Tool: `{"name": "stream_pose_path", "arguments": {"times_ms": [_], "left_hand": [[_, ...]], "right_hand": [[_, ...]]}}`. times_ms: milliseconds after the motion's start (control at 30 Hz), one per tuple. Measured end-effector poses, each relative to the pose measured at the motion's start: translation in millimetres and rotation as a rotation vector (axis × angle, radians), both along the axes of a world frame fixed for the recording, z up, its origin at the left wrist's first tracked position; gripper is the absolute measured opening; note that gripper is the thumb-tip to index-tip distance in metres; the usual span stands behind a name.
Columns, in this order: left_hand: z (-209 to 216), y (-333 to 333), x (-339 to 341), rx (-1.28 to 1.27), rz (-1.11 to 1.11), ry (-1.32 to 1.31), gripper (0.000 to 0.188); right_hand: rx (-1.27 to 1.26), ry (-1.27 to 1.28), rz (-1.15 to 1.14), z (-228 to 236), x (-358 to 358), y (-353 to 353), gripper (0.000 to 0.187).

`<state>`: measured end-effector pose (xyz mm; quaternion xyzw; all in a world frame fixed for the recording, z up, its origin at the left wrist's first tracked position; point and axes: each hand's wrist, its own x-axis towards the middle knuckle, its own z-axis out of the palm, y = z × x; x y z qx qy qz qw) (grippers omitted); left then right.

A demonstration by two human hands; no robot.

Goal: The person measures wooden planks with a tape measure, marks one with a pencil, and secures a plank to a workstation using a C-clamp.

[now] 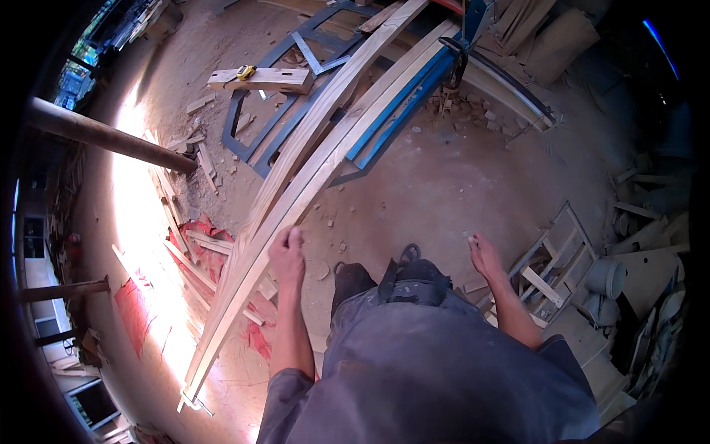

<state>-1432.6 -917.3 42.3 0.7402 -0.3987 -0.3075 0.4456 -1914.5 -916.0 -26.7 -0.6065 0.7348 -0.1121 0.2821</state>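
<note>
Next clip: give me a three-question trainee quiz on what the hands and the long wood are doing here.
1. True or false: the left hand grips the long pale wooden planks.
2. The right hand is: A) on the planks, B) free beside the body, C) holding the yellow tape measure.
3. What does the tape measure lie on?

Key: 1 true. 2 B. 3 A short wooden block on the dusty floor.
</note>
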Motion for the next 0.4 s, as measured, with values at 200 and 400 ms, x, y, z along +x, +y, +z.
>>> {"name": "stream_pose_path", "arguments": {"times_ms": [200, 400], "left_hand": [[65, -107, -157, 0.102, -0.507, 0.318, 0.041], [60, -156, -141, 0.144, -0.477, 0.282, 0.029]], "right_hand": [[-0.249, 0.206, 0.552, 119, 137, -142, 0.020], [-0.167, 0.251, 0.769, 138, 191, -206, 0.037]]}}
